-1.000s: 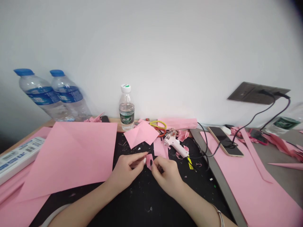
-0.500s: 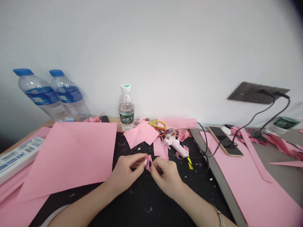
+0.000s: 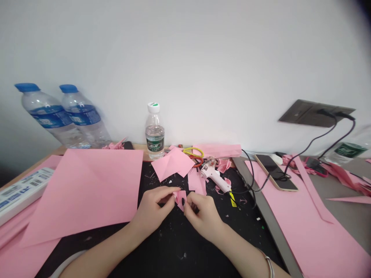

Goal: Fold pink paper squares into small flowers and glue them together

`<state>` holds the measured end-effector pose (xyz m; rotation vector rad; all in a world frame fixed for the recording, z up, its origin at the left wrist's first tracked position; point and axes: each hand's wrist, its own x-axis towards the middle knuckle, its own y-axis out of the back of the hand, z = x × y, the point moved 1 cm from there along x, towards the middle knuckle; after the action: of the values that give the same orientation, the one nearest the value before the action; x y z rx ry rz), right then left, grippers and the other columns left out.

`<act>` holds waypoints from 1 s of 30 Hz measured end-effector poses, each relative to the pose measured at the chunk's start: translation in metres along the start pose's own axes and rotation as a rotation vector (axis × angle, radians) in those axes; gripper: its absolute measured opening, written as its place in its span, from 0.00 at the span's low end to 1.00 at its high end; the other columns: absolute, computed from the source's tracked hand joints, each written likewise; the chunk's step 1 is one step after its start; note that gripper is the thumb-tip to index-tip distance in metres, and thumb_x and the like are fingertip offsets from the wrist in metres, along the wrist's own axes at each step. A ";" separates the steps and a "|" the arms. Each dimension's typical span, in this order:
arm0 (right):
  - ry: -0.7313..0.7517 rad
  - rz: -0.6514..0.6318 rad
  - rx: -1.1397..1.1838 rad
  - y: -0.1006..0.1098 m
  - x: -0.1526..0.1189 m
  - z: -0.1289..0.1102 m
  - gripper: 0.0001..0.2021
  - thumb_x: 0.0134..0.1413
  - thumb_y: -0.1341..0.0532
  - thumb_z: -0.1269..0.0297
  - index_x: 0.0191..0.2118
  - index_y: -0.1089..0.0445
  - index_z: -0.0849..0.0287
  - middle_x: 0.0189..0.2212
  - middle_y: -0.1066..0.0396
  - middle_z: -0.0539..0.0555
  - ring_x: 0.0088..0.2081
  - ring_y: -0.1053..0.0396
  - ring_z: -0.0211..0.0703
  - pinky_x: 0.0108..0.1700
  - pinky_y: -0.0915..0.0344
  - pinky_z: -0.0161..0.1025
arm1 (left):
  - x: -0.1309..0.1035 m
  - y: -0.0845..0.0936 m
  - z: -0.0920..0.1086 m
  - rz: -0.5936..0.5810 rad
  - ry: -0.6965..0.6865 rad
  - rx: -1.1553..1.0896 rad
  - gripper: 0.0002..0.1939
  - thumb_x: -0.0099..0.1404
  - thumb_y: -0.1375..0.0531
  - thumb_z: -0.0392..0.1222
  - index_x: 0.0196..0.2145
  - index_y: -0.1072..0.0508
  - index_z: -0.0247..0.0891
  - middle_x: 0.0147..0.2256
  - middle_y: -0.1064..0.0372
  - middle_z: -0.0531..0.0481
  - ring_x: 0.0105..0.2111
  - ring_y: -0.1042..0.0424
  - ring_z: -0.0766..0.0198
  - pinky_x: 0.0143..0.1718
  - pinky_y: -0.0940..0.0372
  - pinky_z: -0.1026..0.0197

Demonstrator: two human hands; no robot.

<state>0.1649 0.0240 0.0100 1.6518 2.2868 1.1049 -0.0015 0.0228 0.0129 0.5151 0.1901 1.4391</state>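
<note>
Between my two hands is a small piece of pink paper (image 3: 181, 197), creased and partly folded, held just above the black mat (image 3: 185, 239). My left hand (image 3: 155, 206) pinches its left edge between thumb and fingers. On the opposite side my right hand (image 3: 203, 214) grips it, with a dark thumbnail lying over the paper. Just beyond my fingers lie several pink paper squares (image 3: 173, 164), and another pink piece (image 3: 197, 183) sits near the glue gun (image 3: 215, 175).
Large pink sheets (image 3: 95, 189) lie at left beside a white box (image 3: 26, 193). A small water bottle (image 3: 155, 139) stands at the back; two large bottles (image 3: 81, 112) lean by the wall. At right, a phone (image 3: 275, 172) with cables rests on a pink sheet (image 3: 313, 224).
The small pink paper between my fingers has opened out a little and shows more of its face. My left thumb has shifted slightly; both hands otherwise stay in place.
</note>
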 end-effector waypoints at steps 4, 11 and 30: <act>-0.088 -0.041 0.038 -0.001 0.000 0.002 0.10 0.54 0.47 0.72 0.22 0.44 0.58 0.16 0.41 0.45 0.18 0.43 0.32 0.21 0.48 0.30 | 0.000 0.000 -0.002 0.035 0.026 -0.020 0.11 0.58 0.44 0.35 0.37 0.23 0.38 0.37 0.23 0.48 0.34 0.24 0.60 0.36 0.30 0.63; -0.193 -0.096 0.204 -0.003 0.001 0.009 0.13 0.62 0.52 0.66 0.24 0.47 0.56 0.14 0.39 0.44 0.16 0.38 0.34 0.22 0.43 0.30 | 0.000 0.002 0.002 -0.054 0.080 -0.207 0.09 0.58 0.43 0.36 0.37 0.26 0.38 0.37 0.24 0.48 0.36 0.25 0.60 0.38 0.31 0.62; -0.139 -0.170 0.250 0.002 0.003 0.005 0.13 0.60 0.51 0.68 0.24 0.46 0.57 0.14 0.43 0.43 0.16 0.42 0.31 0.20 0.46 0.28 | 0.003 -0.004 -0.002 -0.383 0.292 -0.394 0.23 0.64 0.49 0.55 0.20 0.35 0.35 0.17 0.31 0.52 0.14 0.30 0.67 0.16 0.41 0.68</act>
<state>0.1674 0.0296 0.0086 1.5200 2.4984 0.6705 0.0017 0.0257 0.0103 -0.0573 0.2172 1.1292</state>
